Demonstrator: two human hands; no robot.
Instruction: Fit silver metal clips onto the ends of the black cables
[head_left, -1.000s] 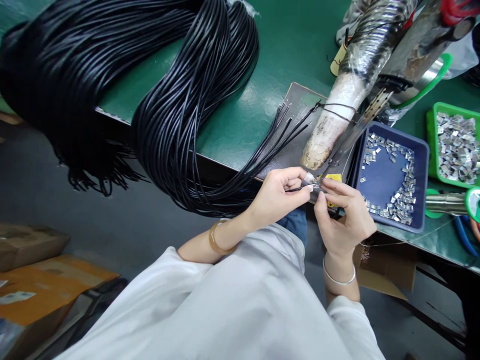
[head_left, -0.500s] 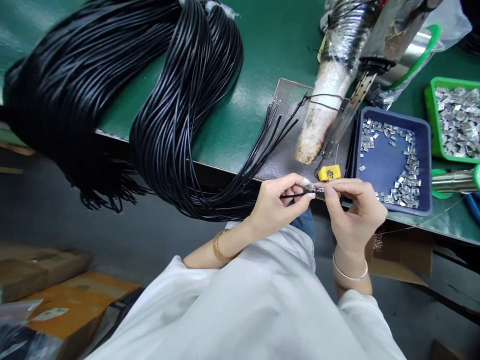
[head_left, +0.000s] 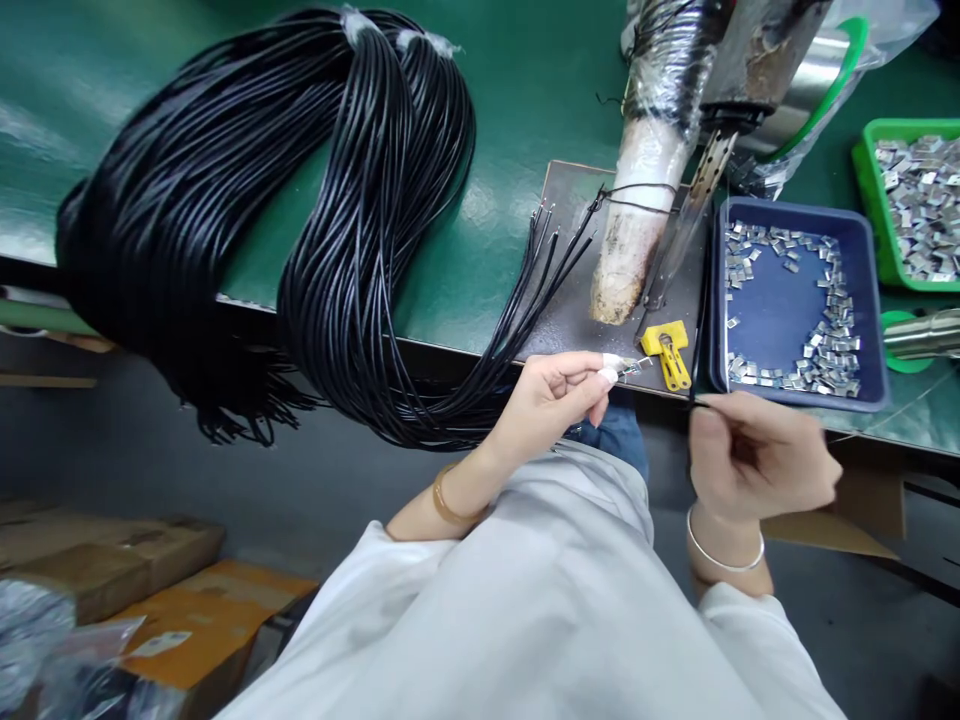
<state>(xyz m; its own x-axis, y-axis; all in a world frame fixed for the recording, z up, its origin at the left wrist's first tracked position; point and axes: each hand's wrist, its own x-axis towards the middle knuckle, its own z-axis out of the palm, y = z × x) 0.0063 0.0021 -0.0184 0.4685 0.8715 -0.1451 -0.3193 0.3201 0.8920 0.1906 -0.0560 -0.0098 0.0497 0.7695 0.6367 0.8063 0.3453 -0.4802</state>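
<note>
My left hand (head_left: 559,402) pinches small shiny metal connectors (head_left: 634,368) between thumb and index finger, both wrapped in white at the tips. How many it holds I cannot tell. Off to the right, my right hand (head_left: 757,455) is closed on a thin black cable (head_left: 694,375), gripped between thumb and forefinger; the hand is a little blurred. Between the hands, at the table's edge, lies a yellow clip-like tool (head_left: 670,352). Above it slants a soldering iron (head_left: 709,180) with a perforated barrel, beside a plastic-wrapped white tube (head_left: 637,225).
Bundles of black cables (head_left: 367,220) drape over the green table's (head_left: 517,60) front edge at left. Right of the iron stand a blue tray (head_left: 874,300) and a green tray (head_left: 870,220) of metal connectors. Solder spools (head_left: 810,90) sit behind. Cardboard boxes (head_left: 202,620) stand low at left.
My hands were together at the cable's end; now my right hand has moved away to the right with a black cable. My left hand stays near its place, holding metal connectors.
</note>
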